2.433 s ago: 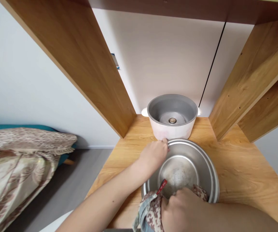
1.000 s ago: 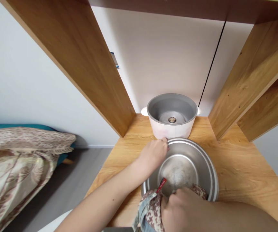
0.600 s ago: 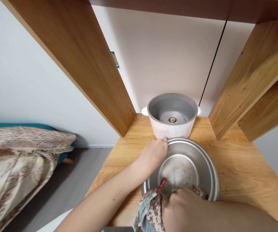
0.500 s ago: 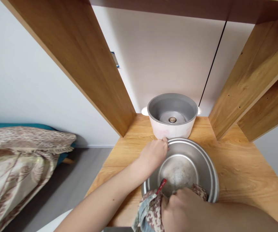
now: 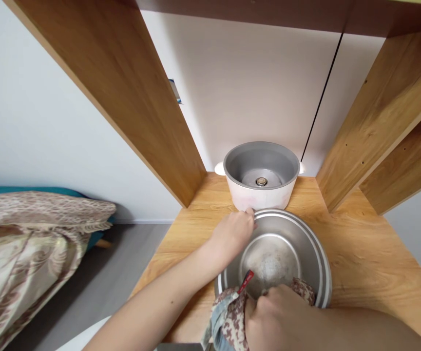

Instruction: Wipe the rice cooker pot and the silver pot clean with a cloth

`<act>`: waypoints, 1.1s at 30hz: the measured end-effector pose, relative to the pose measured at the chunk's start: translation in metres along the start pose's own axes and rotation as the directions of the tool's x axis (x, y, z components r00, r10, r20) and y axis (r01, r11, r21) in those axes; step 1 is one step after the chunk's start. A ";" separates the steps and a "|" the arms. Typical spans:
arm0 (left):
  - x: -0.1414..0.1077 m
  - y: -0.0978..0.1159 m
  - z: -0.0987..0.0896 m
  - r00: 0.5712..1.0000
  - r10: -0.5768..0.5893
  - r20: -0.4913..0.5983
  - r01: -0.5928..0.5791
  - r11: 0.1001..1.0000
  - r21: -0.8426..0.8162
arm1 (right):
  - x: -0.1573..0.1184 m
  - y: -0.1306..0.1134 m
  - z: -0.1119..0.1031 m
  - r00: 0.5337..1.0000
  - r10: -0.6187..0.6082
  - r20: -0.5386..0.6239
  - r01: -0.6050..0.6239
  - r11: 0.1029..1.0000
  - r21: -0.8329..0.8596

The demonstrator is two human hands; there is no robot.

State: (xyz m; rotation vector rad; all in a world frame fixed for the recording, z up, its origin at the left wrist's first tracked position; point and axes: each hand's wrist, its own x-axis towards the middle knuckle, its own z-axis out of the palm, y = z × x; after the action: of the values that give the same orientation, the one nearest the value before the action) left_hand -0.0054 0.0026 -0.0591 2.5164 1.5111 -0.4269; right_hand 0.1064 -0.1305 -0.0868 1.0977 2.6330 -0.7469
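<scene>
A metal pot lid or shallow basin lies on the wooden surface, its inner side facing up and its centre marked by a pale ring. My left hand is closed on its far-left rim. My right hand is closed around a brown-and-white patterned cloth with a red tag, pressed against the near inside of the metal piece. Part of the cloth hangs over the near rim, and my knuckles hide the rest. Just behind stands a white pot with a grey inside and a round fitting at its bottom.
The wooden tabletop is framed by a wooden post at left and another post at right. A white panel closes the back. At the far left, a couch is draped with a patterned cover.
Hardly anything differs. My right hand and the cloth sit almost in the same spot, with the red tag shifted very slightly. My left hand keeps its place on the rim.
</scene>
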 end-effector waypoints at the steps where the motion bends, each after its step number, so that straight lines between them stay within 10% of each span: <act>1: 0.000 0.000 0.000 1.000 -0.002 0.004 0.002 1.000 0.002 | 0.000 -0.001 -0.001 1.000 0.002 0.016 -0.002 1.000 -0.002; 33: -0.009 0.000 0.005 0.998 -0.049 -0.026 0.050 0.998 0.033 | 0.004 -0.006 0.003 0.997 0.033 -0.065 -0.033 0.999 0.002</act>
State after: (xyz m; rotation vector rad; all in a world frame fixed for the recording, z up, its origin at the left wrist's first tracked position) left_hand -0.0102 -0.0065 -0.0603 2.5239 1.5916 -0.4332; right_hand 0.0995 -0.1329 -0.0889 1.1823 2.6605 -0.7173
